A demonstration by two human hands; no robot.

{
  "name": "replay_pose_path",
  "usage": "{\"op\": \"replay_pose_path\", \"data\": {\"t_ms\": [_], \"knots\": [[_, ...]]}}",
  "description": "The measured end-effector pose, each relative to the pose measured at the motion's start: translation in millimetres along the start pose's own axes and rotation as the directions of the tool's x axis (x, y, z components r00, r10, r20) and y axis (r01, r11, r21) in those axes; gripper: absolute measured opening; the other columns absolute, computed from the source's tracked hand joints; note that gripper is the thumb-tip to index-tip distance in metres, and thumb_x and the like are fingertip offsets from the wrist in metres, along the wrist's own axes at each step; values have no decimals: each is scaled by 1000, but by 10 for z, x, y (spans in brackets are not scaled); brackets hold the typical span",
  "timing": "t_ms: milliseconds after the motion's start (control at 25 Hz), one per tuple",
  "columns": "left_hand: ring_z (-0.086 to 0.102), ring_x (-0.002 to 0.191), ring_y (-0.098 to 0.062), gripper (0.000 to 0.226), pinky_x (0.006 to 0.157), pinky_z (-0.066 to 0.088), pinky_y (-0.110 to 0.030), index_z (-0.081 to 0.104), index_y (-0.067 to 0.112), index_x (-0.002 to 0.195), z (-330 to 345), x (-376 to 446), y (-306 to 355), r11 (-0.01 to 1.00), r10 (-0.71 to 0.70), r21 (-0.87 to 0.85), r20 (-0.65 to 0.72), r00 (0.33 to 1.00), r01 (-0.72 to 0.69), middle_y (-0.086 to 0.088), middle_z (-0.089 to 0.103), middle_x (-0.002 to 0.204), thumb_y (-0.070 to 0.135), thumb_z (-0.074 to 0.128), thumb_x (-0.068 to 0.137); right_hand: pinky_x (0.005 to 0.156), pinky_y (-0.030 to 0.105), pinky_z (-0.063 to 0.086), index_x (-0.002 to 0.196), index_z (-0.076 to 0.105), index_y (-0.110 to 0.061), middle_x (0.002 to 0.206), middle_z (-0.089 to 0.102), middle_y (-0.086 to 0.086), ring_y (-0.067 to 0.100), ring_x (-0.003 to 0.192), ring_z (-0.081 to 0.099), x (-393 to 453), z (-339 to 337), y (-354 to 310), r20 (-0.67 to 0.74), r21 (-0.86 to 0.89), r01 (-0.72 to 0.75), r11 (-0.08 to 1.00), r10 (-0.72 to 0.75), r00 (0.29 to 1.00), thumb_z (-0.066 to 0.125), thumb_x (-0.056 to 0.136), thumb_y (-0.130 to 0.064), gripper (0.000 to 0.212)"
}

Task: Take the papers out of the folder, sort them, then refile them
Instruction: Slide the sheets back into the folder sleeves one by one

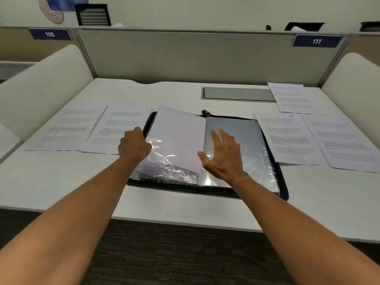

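White desk inside a grey-partitioned cubicle carries the open black folder at its middle. Left of the folder lie two printed sheets, edges just overlapping. The left hand curls its fingers round the edge of a clear sleeve, which holds a pale sheet and stands half lifted. The right hand hovers or rests over the folder's right page, fingers spread and holding nothing. Right of the folder lie three more sheets. The slippery, crinkled plastic could tear at the spine if pulled sharply, and a sweeping forearm could scatter the sorted papers.
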State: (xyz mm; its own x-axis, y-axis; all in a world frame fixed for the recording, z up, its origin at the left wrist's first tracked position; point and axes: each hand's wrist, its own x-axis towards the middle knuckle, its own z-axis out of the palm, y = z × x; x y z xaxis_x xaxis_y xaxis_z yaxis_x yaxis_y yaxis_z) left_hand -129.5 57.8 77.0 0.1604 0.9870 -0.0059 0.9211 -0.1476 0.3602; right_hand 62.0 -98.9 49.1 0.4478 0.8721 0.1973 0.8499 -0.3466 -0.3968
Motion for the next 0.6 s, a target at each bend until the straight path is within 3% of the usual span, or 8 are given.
{"op": "replay_pose_path", "data": {"t_ms": [120,200,280,400,600], "knots": [[51,118,-38,52,97,43,-47,44,10,136,166,-29,143,970,185,161,-13,983,-180,-20,50,131,33,55,91,120,49,15,159,13,-14,165,10,16,33,152,9,84,-46,220,2,-122,-14,992,14,1000,39,85,-67,94],[32,139,-37,73,112,28,-48,24,15,152,274,-105,356,925,323,206,18,946,-319,-21,28,154,49,49,93,121,49,9,159,8,-13,165,5,17,33,153,4,147,-94,311,-7,-165,-9,986,8,1000,32,83,-71,98],[7,149,-34,84,120,10,-48,5,19,156,361,-187,580,886,412,218,39,910,-410,-18,3,162,58,43,93,122,50,5,159,4,-13,166,0,17,33,153,0,217,-159,394,-14,-183,-5,983,3,1000,33,84,-72,100],[-10,150,-32,91,121,-1,-49,-7,21,156,432,-252,848,857,477,205,32,878,-473,-14,-13,162,66,39,91,123,49,0,159,-2,-14,166,-7,16,32,153,-7,301,-286,495,-27,-190,-19,982,14,1000,28,81,-75,103],[-17,149,-30,94,120,-6,-48,-13,22,155,445,-228,1342,814,564,168,9,826,-557,-13,-19,161,71,34,90,123,47,-5,158,-8,-15,165,-13,16,31,153,-11,435,-544,735,-80,-201,-67,977,51,995,22,80,-76,104]]}}
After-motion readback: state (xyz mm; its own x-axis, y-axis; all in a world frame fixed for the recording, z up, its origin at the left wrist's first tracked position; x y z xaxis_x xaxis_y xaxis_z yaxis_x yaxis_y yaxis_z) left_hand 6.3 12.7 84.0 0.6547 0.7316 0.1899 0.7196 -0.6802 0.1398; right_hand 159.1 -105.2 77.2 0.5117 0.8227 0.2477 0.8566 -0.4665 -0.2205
